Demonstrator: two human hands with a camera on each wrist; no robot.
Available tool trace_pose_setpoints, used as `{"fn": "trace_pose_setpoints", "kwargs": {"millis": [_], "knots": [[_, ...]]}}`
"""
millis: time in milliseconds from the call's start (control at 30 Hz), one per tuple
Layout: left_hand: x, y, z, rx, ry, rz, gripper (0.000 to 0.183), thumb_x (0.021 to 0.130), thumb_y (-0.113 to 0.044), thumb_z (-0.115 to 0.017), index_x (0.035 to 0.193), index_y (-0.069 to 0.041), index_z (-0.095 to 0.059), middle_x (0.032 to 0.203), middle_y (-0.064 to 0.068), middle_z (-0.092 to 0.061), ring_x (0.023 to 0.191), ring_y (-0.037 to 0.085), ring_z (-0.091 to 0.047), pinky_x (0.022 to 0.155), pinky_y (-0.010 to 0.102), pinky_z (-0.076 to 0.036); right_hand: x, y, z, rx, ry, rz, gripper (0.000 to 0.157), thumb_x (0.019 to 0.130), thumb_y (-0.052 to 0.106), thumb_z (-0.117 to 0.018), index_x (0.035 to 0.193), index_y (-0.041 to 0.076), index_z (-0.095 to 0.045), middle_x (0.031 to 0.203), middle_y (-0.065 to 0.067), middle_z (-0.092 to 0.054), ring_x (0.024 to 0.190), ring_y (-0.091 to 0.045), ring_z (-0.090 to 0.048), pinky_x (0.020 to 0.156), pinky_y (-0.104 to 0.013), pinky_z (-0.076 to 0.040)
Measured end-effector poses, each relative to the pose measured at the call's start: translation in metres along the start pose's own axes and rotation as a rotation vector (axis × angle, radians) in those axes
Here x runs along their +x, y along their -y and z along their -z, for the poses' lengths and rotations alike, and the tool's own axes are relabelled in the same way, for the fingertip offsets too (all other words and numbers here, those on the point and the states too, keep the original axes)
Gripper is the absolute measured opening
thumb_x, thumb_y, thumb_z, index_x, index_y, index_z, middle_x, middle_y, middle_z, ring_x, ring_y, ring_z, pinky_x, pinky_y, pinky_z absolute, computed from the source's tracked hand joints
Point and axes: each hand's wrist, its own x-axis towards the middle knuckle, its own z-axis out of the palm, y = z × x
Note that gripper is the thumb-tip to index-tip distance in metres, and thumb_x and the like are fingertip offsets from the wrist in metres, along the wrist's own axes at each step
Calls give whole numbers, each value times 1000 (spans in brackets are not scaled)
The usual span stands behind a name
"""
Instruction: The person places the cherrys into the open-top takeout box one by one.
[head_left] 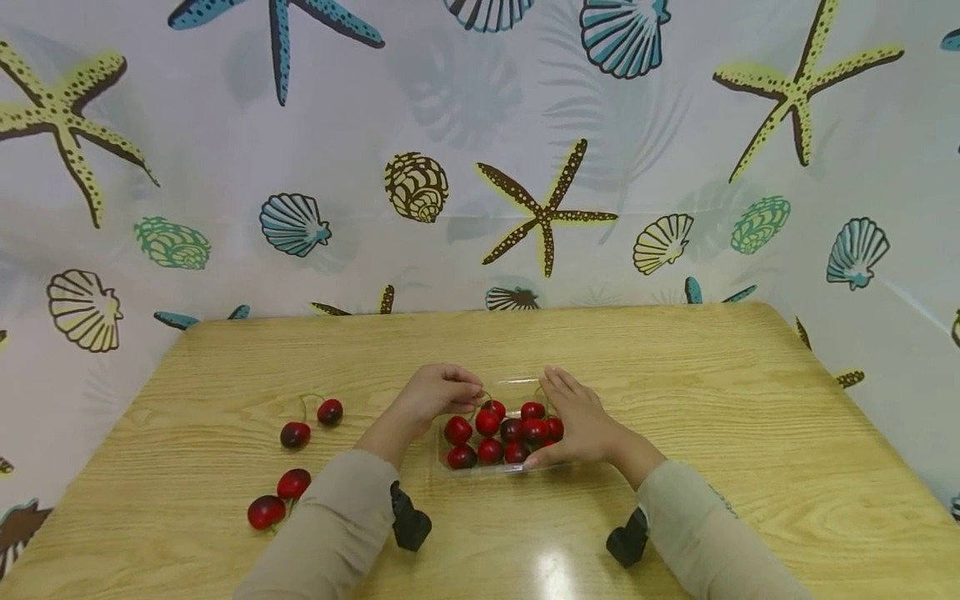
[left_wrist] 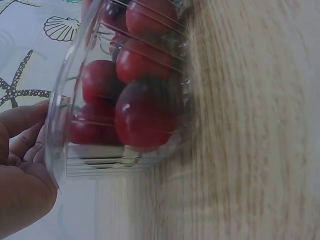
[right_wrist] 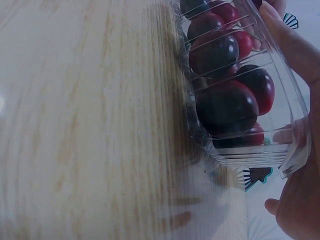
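A clear plastic container full of dark red cherries sits in the middle of the table, between both hands. Over its far left part, my left hand has its fingertips together at the stem of a cherry, pinching it. My right hand spans the container's right end, thumb on the near rim and fingers reaching to the far rim, and grips it. In the left wrist view, the left hand shows behind the clear wall. The right hand lies along the rim in the right wrist view.
To the left on the wooden table lie two pairs of stemmed cherries, one pair farther back and the other beside the left sleeve. A cloth printed with shells and starfish hangs behind the table.
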Motion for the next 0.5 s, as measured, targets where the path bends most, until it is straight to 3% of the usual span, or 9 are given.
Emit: {"fn": "trace_pose_setpoints", "kwargs": {"millis": [167,500], "knots": [[2,-1,-3,60,16,5,20,91,-1,-52,104,12,-58,93,20,-66,71,11,-63,73,30,-53,0,-1,-1,-1,-6,3,115,65,52,-76,144,-5,-14,152,-19,-6,140,-34,0,106,-60,-6],[0,-5,-7,157,-6,33,19,90,0,-52,104,10,-61,92,16,-65,71,11,-61,72,30,-53,0,-2,-2,0,-6,6,117,64,54,-75,145,-3,-12,152,-18,-4,140,-33,1,106,-60,-5]]}}
